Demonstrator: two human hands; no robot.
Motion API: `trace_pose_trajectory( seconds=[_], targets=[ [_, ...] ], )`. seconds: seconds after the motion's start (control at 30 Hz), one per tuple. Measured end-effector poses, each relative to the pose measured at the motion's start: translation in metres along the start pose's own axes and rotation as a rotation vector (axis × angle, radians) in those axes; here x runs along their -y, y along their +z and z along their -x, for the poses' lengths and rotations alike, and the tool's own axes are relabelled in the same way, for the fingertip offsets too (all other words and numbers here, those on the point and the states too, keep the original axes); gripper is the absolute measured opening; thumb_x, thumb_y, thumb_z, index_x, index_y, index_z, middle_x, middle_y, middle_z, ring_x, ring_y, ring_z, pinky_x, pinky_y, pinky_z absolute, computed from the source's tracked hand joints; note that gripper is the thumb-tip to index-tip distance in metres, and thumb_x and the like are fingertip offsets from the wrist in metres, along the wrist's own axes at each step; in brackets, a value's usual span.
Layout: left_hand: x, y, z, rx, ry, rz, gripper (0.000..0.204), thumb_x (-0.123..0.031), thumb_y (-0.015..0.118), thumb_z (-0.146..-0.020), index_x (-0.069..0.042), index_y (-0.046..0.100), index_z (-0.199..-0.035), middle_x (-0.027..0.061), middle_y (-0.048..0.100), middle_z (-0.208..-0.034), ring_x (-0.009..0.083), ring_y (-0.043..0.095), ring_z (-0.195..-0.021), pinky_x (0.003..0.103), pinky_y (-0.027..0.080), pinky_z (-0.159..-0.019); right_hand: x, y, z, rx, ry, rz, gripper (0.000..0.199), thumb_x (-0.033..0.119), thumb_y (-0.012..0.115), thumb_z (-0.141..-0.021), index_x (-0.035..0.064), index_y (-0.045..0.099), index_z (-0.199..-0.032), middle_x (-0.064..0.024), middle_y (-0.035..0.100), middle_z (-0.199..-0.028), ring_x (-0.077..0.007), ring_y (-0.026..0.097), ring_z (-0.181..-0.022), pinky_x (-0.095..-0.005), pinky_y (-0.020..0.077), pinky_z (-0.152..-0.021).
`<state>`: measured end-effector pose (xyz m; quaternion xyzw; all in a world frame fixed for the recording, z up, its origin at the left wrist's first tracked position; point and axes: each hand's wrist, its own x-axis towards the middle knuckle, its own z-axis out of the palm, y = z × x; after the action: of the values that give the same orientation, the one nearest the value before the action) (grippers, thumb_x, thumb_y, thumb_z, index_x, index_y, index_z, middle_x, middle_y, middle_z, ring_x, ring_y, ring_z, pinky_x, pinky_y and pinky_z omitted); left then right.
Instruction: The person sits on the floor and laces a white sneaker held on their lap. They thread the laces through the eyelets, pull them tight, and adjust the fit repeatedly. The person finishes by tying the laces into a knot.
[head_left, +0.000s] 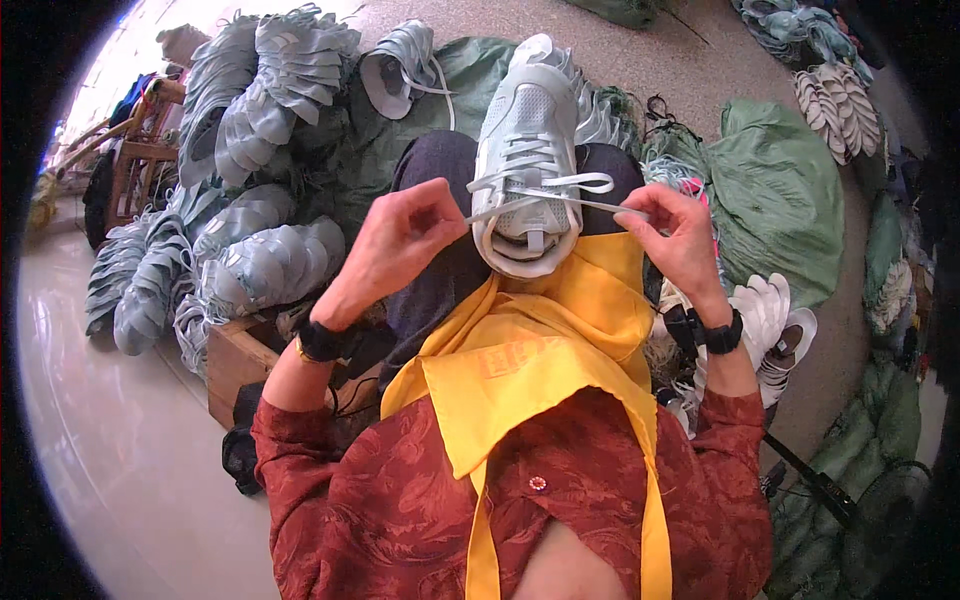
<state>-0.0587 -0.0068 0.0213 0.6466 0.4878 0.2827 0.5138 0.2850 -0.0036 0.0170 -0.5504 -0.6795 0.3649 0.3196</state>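
A pale grey-white sneaker upper rests upright between my knees, toe pointing away and heel opening toward me. Its shoelace is threaded through the eyelets, with a loop standing out on the right side near the ankle. On the left of the upper, my left hand is closed, thumb and fingers pinching one end of the lace. My right hand pinches the other end on the right side. Both lace ends are stretched outward from the knot area.
Stacks of grey shoe uppers lie to the left, some above a wooden box. Green sacks stand at the right, with white uppers below. A yellow apron covers my lap. A wooden chair is at far left.
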Motion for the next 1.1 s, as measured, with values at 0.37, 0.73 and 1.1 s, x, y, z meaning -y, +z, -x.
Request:
trace_pose_trajectory(
  seconds=[0.37,0.73,1.1],
  targets=[
    [-0.005,-0.013,0.021,-0.068,-0.024,-0.041,0.011,0.002,0.067,-0.089,0.000,0.056,-0.091,0.0045,0.060,-0.074,0.0106,0.053,-0.066,0.026,0.044,-0.061,0.008,-0.006,0.008,-0.156,-0.318,0.258,0.011,0.001,0.077,-0.085,0.0047,0.070,-0.093,-0.0067,0.067,-0.080,-0.0191,0.064,-0.065,-0.0302,0.0501,-0.058],
    [-0.015,-0.007,0.020,-0.143,0.293,-0.492,0.012,0.000,0.069,-0.089,0.000,0.057,-0.090,0.0092,0.052,-0.078,0.0208,0.049,-0.061,0.031,0.041,-0.056,0.003,-0.012,0.026,-0.133,-0.373,0.288,0.013,0.001,0.076,-0.084,0.0051,0.070,-0.094,-0.0080,0.067,-0.082,-0.0233,0.064,-0.062,-0.0331,0.0509,-0.057],
    [-0.025,-0.031,0.028,-0.159,0.218,-0.690,0.007,0.004,0.064,-0.090,-0.001,0.058,-0.090,0.0125,0.054,-0.079,0.0291,0.057,-0.066,0.036,0.047,-0.060,-0.013,-0.028,0.036,-0.246,-0.359,0.312,0.012,0.002,0.076,-0.084,0.0043,0.069,-0.094,-0.0104,0.069,-0.086,-0.0290,0.070,-0.076,-0.0371,0.0547,-0.065]
  ],
)
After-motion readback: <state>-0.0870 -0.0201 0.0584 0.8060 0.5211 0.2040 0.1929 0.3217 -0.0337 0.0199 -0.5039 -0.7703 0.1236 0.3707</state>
